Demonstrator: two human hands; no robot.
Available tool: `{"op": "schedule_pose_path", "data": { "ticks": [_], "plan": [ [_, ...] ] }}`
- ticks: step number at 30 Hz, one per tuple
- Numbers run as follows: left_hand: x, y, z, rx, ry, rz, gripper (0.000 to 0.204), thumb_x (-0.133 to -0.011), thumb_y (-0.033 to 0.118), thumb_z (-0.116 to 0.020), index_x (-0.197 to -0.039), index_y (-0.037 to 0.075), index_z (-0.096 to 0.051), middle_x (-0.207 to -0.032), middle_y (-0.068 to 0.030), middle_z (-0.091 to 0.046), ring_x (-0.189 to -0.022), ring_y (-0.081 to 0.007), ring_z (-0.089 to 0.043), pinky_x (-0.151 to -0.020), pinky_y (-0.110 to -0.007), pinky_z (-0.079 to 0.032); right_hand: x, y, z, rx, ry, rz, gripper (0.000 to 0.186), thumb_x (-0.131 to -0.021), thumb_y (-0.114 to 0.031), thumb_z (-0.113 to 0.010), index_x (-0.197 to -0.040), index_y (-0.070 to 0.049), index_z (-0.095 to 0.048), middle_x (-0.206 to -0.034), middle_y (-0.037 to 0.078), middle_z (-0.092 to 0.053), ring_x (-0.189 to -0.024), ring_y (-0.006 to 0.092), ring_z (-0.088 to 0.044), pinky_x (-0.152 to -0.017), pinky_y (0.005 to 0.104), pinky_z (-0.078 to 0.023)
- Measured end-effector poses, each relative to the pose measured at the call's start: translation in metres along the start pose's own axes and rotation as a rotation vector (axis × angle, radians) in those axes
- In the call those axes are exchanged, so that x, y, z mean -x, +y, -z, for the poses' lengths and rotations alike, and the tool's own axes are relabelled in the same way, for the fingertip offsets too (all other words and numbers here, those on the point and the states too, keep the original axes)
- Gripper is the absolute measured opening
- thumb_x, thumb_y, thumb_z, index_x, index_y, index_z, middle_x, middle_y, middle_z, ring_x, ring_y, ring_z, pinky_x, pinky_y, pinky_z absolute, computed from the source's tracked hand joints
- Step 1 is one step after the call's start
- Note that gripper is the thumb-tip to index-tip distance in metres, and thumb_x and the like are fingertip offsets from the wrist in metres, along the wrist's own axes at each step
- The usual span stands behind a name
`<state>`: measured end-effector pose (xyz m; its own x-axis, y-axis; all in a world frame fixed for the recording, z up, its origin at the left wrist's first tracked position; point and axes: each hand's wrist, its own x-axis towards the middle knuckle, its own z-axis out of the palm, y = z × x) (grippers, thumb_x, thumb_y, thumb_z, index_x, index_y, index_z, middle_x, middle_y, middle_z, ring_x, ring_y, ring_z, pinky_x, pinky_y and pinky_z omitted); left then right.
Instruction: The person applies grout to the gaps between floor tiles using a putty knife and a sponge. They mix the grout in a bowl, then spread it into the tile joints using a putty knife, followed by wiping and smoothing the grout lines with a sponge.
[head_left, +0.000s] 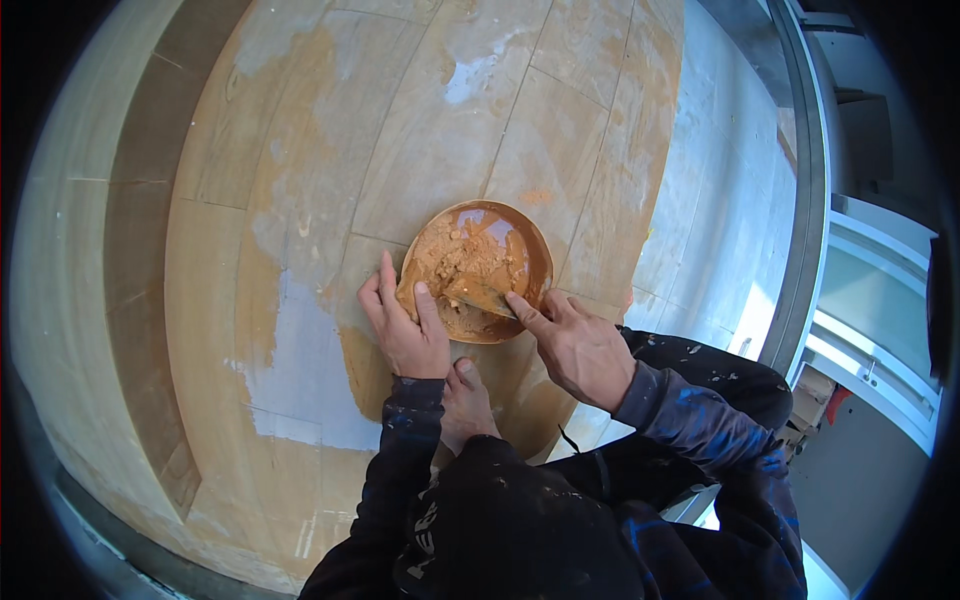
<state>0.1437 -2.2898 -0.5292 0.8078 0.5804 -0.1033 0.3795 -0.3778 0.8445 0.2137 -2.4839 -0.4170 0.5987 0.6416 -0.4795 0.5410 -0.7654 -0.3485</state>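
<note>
A round shallow bowl (524, 240) holds wet, lumpy orange-brown mix, with a glossy patch toward the back. My left hand (408, 330) grips the bowl's left rim, its thumb over the edge. At the right side, my right hand (582, 350) holds a putty knife (478, 295), its index finger stretched toward the blade, which lies in the mix and is smeared with it. My bare foot (468, 400) is just below the bowl, between my forearms.
Tiled flooring (420, 120) around the bowl carries pale smears and orange stains. A darker tile border (145, 220) runs along the left. At the right are a metal-edged threshold (800, 200), a glass-panelled white frame (880, 290) and some cardboard (860, 130).
</note>
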Motion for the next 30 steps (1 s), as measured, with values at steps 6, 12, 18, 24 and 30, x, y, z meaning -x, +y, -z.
{"op": "schedule_pose_path", "data": {
  "ticks": [6,12,18,24,30],
  "plan": [
    [-0.003,-0.002,-0.003,-0.019,-0.06,-0.008,0.05,-0.104,0.016,-0.055,-0.151,0.001,-0.047,-0.127,-0.0187,-0.049,-0.12,-0.0342,-0.054,-0.105,-0.044,-0.044,0.001,0.01,-0.023,0.419,-0.008,0.125,0.065,-0.092,-0.018,-0.06,-0.156,-0.014,-0.048,-0.119,0.012,-0.052,-0.105,0.0286,-0.055,-0.086,0.0359,-0.052],
    [-0.005,-0.002,0.005,-0.016,-0.065,0.028,0.048,-0.101,0.013,-0.058,-0.147,0.0,-0.051,-0.126,-0.0187,-0.05,-0.12,-0.0337,-0.055,-0.105,-0.042,-0.044,0.016,0.023,-0.004,0.306,-0.13,0.039,0.063,-0.091,-0.014,-0.06,-0.154,-0.016,-0.051,-0.114,0.015,-0.056,-0.089,0.0314,-0.065,-0.075,0.0402,-0.056],
    [0.0,-0.006,0.007,0.022,-0.079,0.032,0.046,-0.099,0.014,-0.062,-0.143,-0.001,-0.056,-0.122,-0.0172,-0.054,-0.114,-0.0311,-0.058,-0.1,-0.04,-0.047,-0.014,0.009,0.032,0.043,-0.068,0.022,0.055,-0.091,-0.011,-0.061,-0.146,-0.015,-0.06,-0.107,0.018,-0.062,-0.077,0.0345,-0.072,-0.071,0.0431,-0.059],
    [-0.004,-0.004,0.005,-0.057,-0.06,-0.029,0.044,-0.098,0.012,-0.063,-0.14,-0.001,-0.059,-0.118,-0.016,-0.057,-0.11,-0.0309,-0.062,-0.096,-0.04,-0.05,-0.011,-0.005,-0.017,0.126,-0.074,0.151,0.054,-0.092,-0.018,-0.06,-0.146,-0.016,-0.06,-0.115,0.016,-0.058,-0.08,0.0302,-0.073,-0.068,0.0398,-0.06],
    [-0.004,0.003,0.006,-0.07,-0.058,-0.019,0.045,-0.096,0.009,-0.064,-0.14,0.001,-0.06,-0.116,-0.0156,-0.059,-0.107,-0.0313,-0.063,-0.093,-0.039,-0.051,0.005,0.01,0.02,0.271,-0.169,0.087,0.05,-0.093,-0.017,-0.058,-0.143,-0.018,-0.063,-0.115,0.013,-0.057,-0.086,0.0287,-0.073,-0.069,0.0384,-0.06]
  ]
}}
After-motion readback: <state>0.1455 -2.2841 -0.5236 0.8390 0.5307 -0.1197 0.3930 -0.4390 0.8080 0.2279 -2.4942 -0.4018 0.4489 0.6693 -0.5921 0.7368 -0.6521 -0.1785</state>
